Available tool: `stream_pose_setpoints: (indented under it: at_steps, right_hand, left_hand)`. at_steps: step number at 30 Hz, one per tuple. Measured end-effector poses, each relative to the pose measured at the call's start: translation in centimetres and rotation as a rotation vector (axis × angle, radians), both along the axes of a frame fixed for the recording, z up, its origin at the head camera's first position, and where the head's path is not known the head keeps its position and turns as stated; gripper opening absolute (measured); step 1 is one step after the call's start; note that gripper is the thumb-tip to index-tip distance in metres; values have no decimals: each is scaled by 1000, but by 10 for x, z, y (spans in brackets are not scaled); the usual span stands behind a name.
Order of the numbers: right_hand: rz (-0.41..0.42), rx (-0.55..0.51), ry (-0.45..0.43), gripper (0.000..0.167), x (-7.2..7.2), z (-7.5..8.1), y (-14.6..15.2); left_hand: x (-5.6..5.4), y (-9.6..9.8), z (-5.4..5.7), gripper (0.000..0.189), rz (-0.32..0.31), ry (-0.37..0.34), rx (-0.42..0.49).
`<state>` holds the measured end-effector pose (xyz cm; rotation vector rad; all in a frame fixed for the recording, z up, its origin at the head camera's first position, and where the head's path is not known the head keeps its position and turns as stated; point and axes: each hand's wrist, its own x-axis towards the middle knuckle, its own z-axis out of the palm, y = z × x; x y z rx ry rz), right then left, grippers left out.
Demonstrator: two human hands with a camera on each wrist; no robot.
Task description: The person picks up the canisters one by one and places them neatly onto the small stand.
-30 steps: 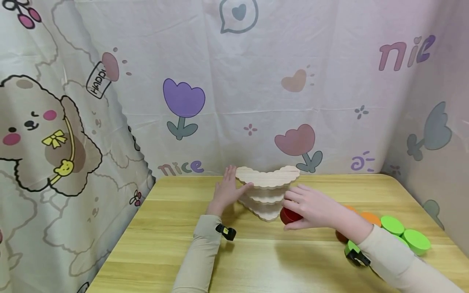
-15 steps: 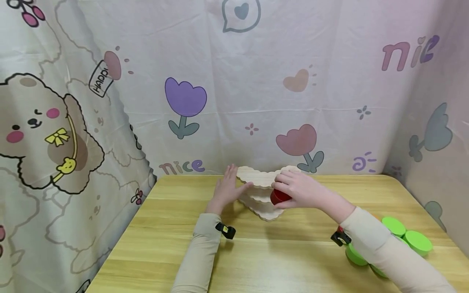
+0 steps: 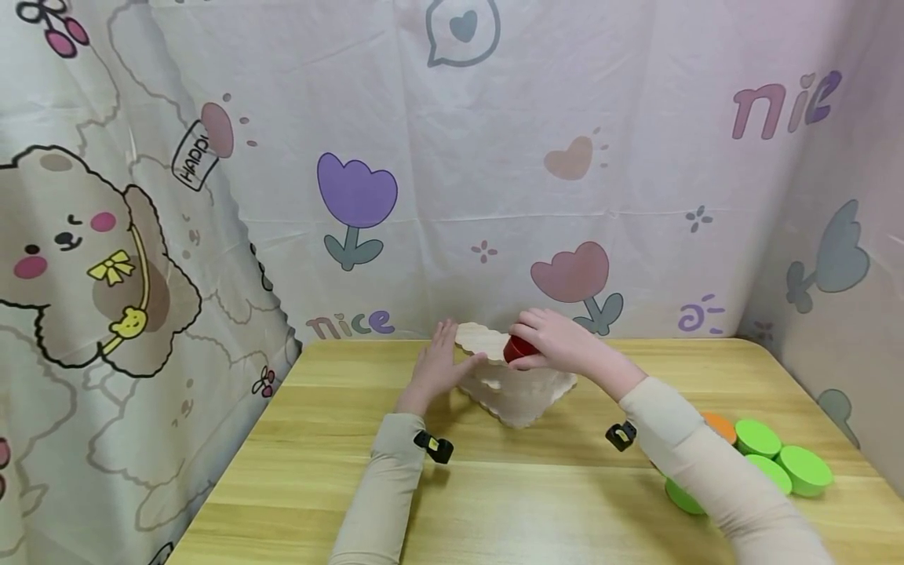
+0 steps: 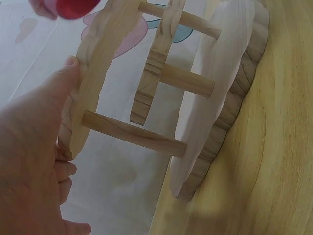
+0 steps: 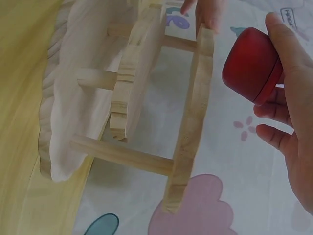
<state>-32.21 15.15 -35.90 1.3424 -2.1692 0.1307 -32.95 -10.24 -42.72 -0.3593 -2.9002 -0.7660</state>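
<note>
Head view: the spread left hand (image 3: 436, 367) is seemingly steadying the wooden stand (image 3: 519, 392); the right hand (image 3: 561, 345) is pinching a red cup (image 3: 517, 351).

Bearing surface: a light wood-grain table (image 3: 311, 455), its far right corner rounded. Standing on it near the far edge: one tiered wooden stand (image 3: 519, 404), bottom board flat on the tabletop, scalloped boards above joined by round dowels. At the right side, well apart from the stand: four green pieces (image 3: 805, 471) and one orange piece (image 3: 719, 428), grouped close together; the group is partly obscured.
</note>
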Motion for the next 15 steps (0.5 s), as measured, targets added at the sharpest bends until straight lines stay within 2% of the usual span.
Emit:
stream_pose_setpoints:
  at_steps: [6,15]
  right_hand:
    - [-8,-60,-33,45,-14,-5,-9]
    - [-70,-63,-109,45,-30,-8,-30]
  left_hand:
    - [-1,1,-2,105,2,-4,5]
    - [-1,0,-1,104,2,2,8]
